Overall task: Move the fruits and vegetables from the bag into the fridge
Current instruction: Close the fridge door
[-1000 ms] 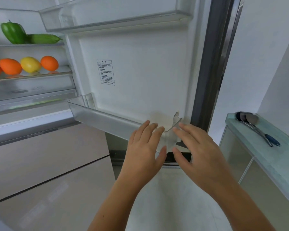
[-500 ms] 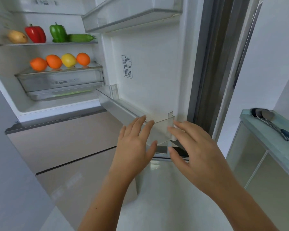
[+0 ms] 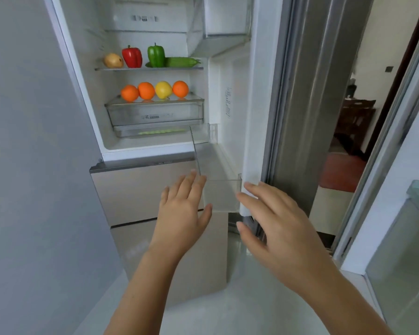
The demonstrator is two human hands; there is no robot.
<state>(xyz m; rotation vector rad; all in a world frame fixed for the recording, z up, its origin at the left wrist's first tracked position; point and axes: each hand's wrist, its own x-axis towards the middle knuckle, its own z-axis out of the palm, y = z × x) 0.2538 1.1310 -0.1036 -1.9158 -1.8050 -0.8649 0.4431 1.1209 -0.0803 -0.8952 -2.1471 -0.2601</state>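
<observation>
- Fruits and vegetables, head view: potato [image 3: 112, 60], red pepper [image 3: 131, 56], green pepper [image 3: 156, 55] and cucumber [image 3: 182, 62] on the upper shelf; three oranges [image 3: 146, 90] and a lemon [image 3: 163, 89] on the drawer lid below. Bag not visible.
- Left hand [image 3: 182, 211] and right hand [image 3: 270, 213]: both grips released, fingers spread, empty, at the fridge door's [image 3: 259, 117] lower bin [image 3: 221, 194].
- Risk: a hard push shut could roll the round fruit off; fingers could get pinched at the door edge.

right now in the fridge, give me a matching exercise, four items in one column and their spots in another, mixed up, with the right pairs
Items:
1. red pepper
2. lemon
3. potato
4. cucumber

Spots:
A. far left of the upper shelf
B. far right of the upper shelf
C. lower row, between oranges
D. upper shelf, just left of the green pepper

Pairs: 1-D, 2-C, 3-A, 4-B
</observation>
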